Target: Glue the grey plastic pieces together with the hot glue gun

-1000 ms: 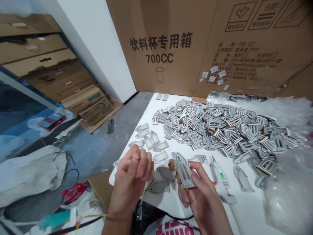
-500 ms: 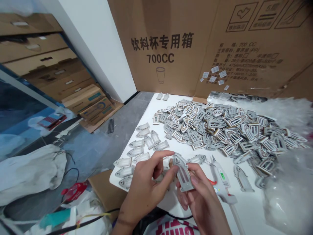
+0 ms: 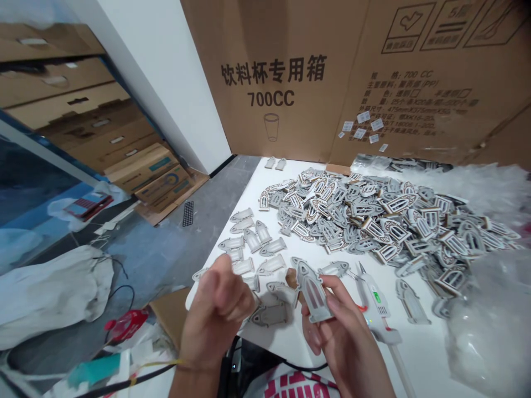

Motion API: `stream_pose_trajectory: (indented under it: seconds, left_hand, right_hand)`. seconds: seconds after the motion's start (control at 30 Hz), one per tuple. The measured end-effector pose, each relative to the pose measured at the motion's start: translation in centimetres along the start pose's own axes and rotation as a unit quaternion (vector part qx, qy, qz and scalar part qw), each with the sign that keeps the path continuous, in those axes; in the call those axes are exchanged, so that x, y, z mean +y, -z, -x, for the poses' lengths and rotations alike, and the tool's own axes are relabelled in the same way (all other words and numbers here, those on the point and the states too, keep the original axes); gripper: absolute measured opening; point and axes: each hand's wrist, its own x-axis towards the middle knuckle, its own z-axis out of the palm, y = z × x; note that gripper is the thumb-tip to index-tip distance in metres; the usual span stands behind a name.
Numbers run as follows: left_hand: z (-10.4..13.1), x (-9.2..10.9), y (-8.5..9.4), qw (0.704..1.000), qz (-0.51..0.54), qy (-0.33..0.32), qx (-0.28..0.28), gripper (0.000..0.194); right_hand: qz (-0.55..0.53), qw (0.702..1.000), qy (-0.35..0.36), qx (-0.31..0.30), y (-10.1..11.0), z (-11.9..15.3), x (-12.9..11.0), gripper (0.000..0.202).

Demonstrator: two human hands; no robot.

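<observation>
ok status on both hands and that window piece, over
Right hand pinching grey window piece, upright over table edge. Left hand curled loosely, apart from it; contents not visible. Glue gun lying just right; loose pieces below.

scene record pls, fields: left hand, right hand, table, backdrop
left hand: left hand curled, fingertips pinched; contents unclear
right hand: right hand holds a grey arched window piece upright
table: white table; big pile of window pieces; glue gun lying beside the right hand
backdrop: cardboard box printed 700CC
</observation>
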Motion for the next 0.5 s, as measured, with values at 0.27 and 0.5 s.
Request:
stream_pose_trajectory:
  seconds: [0.27, 0.5]
  left_hand:
    - [-0.5, 1.8, -1.0, 0.992, 0.036, -0.093, -0.082, 0.062]
    - [-0.3, -0.4, 0.3, 0.898, -0.396, 0.182, -0.055, 0.055]
  right_hand:
    - [-0.002, 1.0, -0.01, 0.014, -0.5, 0.1, -0.4, 0.034]
    - [0.007, 1.0, 0.006, -0.011, -0.1, -0.4, 0.3, 0.032]
